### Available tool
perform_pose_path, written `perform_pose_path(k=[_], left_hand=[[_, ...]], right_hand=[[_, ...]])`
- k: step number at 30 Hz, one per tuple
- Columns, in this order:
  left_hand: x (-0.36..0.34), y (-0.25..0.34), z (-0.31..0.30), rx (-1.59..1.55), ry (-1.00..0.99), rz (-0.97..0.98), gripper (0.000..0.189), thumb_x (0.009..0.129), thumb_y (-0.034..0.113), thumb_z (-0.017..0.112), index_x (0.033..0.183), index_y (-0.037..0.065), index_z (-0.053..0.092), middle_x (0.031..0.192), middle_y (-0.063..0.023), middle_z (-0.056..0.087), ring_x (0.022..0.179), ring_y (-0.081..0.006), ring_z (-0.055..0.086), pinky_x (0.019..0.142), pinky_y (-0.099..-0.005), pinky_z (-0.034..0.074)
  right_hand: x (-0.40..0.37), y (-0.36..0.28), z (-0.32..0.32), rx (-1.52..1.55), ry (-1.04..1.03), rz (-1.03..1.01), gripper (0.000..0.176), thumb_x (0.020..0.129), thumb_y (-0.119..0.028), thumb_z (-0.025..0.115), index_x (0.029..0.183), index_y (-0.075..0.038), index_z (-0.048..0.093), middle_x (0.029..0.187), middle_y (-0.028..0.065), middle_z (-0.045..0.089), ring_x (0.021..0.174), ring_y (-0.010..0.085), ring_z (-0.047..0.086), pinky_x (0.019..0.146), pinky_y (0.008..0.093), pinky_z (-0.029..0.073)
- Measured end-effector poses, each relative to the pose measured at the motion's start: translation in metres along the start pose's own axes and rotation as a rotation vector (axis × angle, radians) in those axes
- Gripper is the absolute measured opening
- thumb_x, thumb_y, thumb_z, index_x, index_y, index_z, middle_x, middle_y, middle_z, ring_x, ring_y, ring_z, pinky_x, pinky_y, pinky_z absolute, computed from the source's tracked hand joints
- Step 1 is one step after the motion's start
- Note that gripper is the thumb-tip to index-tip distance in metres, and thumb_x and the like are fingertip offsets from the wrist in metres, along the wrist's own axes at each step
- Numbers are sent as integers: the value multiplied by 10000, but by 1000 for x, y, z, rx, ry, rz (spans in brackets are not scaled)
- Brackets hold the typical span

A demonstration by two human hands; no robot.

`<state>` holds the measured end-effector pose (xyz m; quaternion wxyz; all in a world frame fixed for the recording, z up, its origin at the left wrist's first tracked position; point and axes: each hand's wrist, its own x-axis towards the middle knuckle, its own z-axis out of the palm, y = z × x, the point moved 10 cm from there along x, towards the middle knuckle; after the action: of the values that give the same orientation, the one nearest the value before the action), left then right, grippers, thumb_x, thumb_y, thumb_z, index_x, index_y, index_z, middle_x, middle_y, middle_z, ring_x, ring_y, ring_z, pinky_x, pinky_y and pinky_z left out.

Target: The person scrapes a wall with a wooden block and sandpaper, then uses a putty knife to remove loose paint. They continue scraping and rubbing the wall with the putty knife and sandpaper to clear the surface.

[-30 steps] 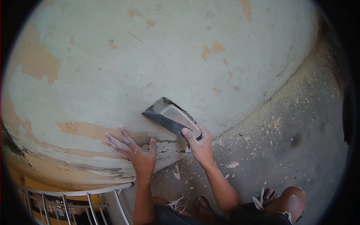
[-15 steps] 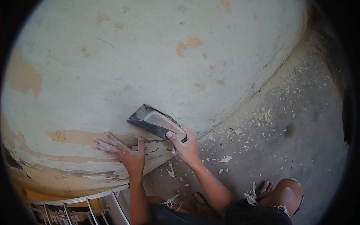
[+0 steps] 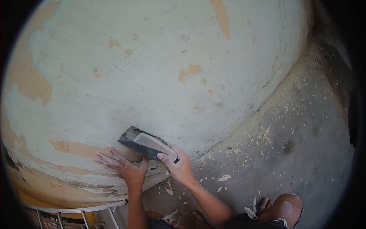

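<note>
My right hand (image 3: pixel 177 166) is wrapped round the near end of a sanding block (image 3: pixel 148 144), its thumb on top. Dark sandpaper covers the block's side and far end, and a pale dusty body shows on top. The block lies against a pale green painted wall (image 3: pixel 152 99) with peeling patches. My left hand (image 3: pixel 127 168), dusty at the fingertips, rests with spread fingers on the wall over a bare tan patch (image 3: pixel 76 148), to the left of the block.
A grey concrete floor (image 3: pixel 267 168) on the right is scattered with paint flakes (image 3: pixel 225 178). Metal railing-like bars (image 3: pixel 84 209) stand at the lower left. The wearer's knee (image 3: pixel 288 208) and feet show at the bottom.
The sanding block and my right hand have shifted down and to the left in view. The wall's patches have also shifted as the camera moved. My left hand stays on the wall.
</note>
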<state>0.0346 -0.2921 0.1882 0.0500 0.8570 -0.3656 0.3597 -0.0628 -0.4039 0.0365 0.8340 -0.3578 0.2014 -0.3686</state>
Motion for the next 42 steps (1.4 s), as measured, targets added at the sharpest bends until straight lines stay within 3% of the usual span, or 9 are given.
perform_pose_path(k=[5, 18, 21, 23, 27, 28, 34, 41, 42], left_hand=[[2, -4, -6, -28, 59, 20, 1354, 616, 507, 853, 1549, 116, -46, 1539, -320, -179, 1401, -547, -194, 1071, -730, 3], [-2, 1, -10, -56, -163, -38, 1304, 647, 525, 815, 1551, 86, -17, 1529, -328, -204, 1388, -564, -208, 1072, -717, -12], [0, 4, -13, -100, -161, -35, 1269, 663, 509, 806, 1553, 84, 8, 1535, -321, -190, 1392, -561, -201, 1073, -719, 7], [-1, 2, -18, -51, -111, -27, 1267, 651, 382, 840, 1554, 102, -3, 1558, -287, -159, 1414, -538, -159, 1097, -689, 23], [-2, 0, -23, -36, -156, -61, 1246, 654, 358, 832, 1560, 127, 9, 1564, -278, -155, 1422, -531, -146, 1093, -697, 41], [-2, 2, -27, -37, -118, -33, 1228, 659, 347, 826, 1561, 131, 21, 1569, -275, -139, 1430, -518, -138, 1087, -706, 44], [-1, -3, -27, -91, -218, -130, 1197, 667, 365, 815, 1560, 123, 56, 1566, -283, -131, 1428, -532, -118, 1075, -721, 27], [0, -1, -38, -155, -204, -109, 1163, 672, 407, 800, 1555, 106, 106, 1565, -298, -105, 1427, -539, -112, 1060, -732, 4], [1, -5, -38, -147, -188, -129, 1163, 672, 407, 800, 1555, 106, 106, 1565, -298, -105, 1427, -539, -112, 1060, -732, 4]], right_hand=[[-1, -8, -9, -75, 94, -135, 358, 882, -329, 730, 876, 3, 598, 663, 14, 558, 476, 80, 507, 439, 244, 420], [-9, -2, -5, -94, 74, -18, 404, 881, -362, 724, 954, 26, 642, 666, 16, 584, 523, 79, 539, 442, 245, 445], [-11, -14, 0, -134, 76, -102, 409, 881, -371, 722, 957, 23, 646, 679, 20, 599, 522, 78, 539, 438, 243, 445], [-14, -2, -6, -118, 97, -46, 386, 883, -374, 719, 824, -17, 587, 606, -6, 530, 504, 68, 499, 462, 249, 404], [-10, -17, 0, -152, 59, -60, 401, 873, -391, 726, 837, -12, 600, 600, -4, 530, 491, 74, 510, 463, 251, 412], [-11, -33, 1, -243, 100, -164, 403, 871, -389, 730, 857, -6, 603, 607, 0, 537, 494, 74, 516, 461, 249, 417], [-11, -1, 3, -79, 58, -7, 397, 880, -383, 723, 869, -5, 602, 623, 4, 543, 502, 73, 499, 452, 250, 396], [-17, -21, 19, -119, 56, -103, 412, 880, -370, 725, 903, 29, 627, 630, 28, 567, 480, 88, 530, 433, 260, 448], [-8, 0, 9, -165, 97, -158, 367, 893, -357, 713, 873, -6, 608, 651, 0, 560, 541, 70, 507, 479, 245, 407]])
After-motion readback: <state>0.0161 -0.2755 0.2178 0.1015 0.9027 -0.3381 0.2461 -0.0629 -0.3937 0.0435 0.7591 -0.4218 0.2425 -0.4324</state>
